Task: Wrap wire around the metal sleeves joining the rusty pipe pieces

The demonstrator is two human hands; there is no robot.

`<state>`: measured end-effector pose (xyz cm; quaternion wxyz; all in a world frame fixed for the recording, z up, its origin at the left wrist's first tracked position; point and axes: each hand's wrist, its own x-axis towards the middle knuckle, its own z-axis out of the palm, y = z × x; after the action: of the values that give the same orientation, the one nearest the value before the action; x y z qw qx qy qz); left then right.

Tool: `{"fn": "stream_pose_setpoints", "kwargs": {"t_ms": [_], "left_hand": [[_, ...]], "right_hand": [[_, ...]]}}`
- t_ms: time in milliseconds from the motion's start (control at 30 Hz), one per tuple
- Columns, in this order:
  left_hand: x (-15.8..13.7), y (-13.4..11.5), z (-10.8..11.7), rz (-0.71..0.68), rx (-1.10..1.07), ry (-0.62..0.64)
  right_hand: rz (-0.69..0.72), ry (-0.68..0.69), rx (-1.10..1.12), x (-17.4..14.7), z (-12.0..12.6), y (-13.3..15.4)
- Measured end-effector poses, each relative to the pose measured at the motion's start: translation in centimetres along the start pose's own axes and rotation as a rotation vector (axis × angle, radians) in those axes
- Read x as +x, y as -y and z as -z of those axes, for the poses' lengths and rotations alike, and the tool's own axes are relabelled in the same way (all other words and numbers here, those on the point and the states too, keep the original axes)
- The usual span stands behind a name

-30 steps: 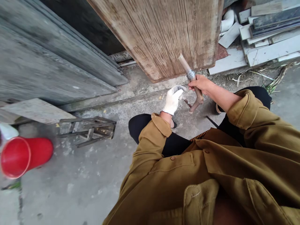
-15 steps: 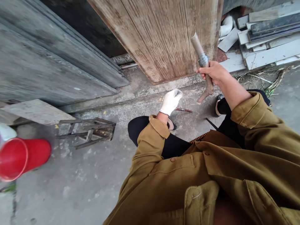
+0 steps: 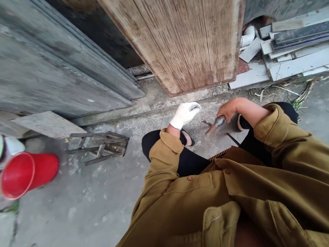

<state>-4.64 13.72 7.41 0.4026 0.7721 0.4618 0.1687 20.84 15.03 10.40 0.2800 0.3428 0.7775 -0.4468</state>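
Observation:
A white work glove covers my left hand (image 3: 185, 114), its thumb and fingers pinched together. A faint strand of thin wire (image 3: 206, 113) runs from those fingertips toward the right. My right hand (image 3: 229, 109), bare, is wrapped around a wooden stick (image 3: 212, 129) whose visible end points down toward the ground. Grey wire (image 3: 219, 120) is coiled around the stick just beside my fingers. The stick is blurred, and its other end is hidden by the hand. On the concrete between my feet lies a reddish-brown rod (image 3: 206, 122), partly behind the stick.
A wooden panel (image 3: 190, 44) leans ahead above a low concrete ledge. Stacked boards (image 3: 295, 51) and a white pipe elbow (image 3: 248, 36) are at the right. On the left are a small wooden stool (image 3: 102, 145) lying on its side and a red bucket (image 3: 42, 171).
My right hand has swung the stick from pointing up and away to pointing down and left, lower and nearer the ground. My left hand stays pinched in nearly the same place.

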Motion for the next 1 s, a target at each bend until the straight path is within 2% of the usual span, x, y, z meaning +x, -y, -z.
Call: {"fn": "stream_pose_setpoints", "kwargs": {"t_ms": [67,133,267,333,433,533,567,600,667,733,767,800,867,933,1000], "left_hand": [[0.3,0.5,-0.4,0.038,-0.048,-0.014],[0.8,0.9,-1.2,0.053,-0.111,-0.026],[1.6,0.9,-2.3,0.011,-0.205,-0.042],[1.6,0.4,-2.6,0.001,-0.282,0.005],[1.0,-0.5,-2.7,0.032,-0.417,0.145],[0.5,-0.9,-2.7,0.049,-0.424,0.242],[0.5,-0.9,-2.6,0.042,-0.385,0.25],[0.5,-0.8,-2.6,0.03,-0.332,0.254],[0.7,-0.5,-2.5,-0.006,-0.228,0.265],[0.9,-0.2,-2.5,-0.033,-0.202,0.286],[1.0,0.0,-2.6,-0.028,-0.231,0.29],[1.1,0.1,-2.6,-0.011,-0.282,0.272],[1.1,0.3,-2.8,0.043,-0.411,0.163],[1.1,0.3,-3.1,0.083,-0.537,0.038],[1.1,0.1,-3.3,0.081,-0.628,0.006]], "right_hand": [[0.207,0.061,0.124,-0.8,0.2,0.0],[0.292,-0.031,0.223,-1.7,1.0,-0.5],[0.16,-0.435,0.332,-3.2,2.7,-1.4],[0.107,-0.578,0.38,-3.3,3.0,-1.6],[0.047,-0.659,0.371,-2.3,2.8,-1.8],[-0.107,-0.739,0.154,-0.6,2.1,-2.2],[-0.16,-0.716,0.062,-0.1,1.9,-2.4],[-0.199,-0.632,-0.009,0.2,1.7,-2.5],[-0.213,-0.304,-0.041,0.1,1.4,-2.4],[-0.114,0.022,0.085,-0.8,1.4,-1.8],[-0.032,0.103,0.183,-1.6,1.5,-1.5],[0.059,0.117,0.288,-2.4,1.7,-1.1],[0.22,-0.037,0.469,-3.9,2.2,-0.6],[0.297,-0.352,0.644,-4.7,2.7,-0.6],[0.299,-0.69,0.835,-4.4,3.1,-1.0]]}}
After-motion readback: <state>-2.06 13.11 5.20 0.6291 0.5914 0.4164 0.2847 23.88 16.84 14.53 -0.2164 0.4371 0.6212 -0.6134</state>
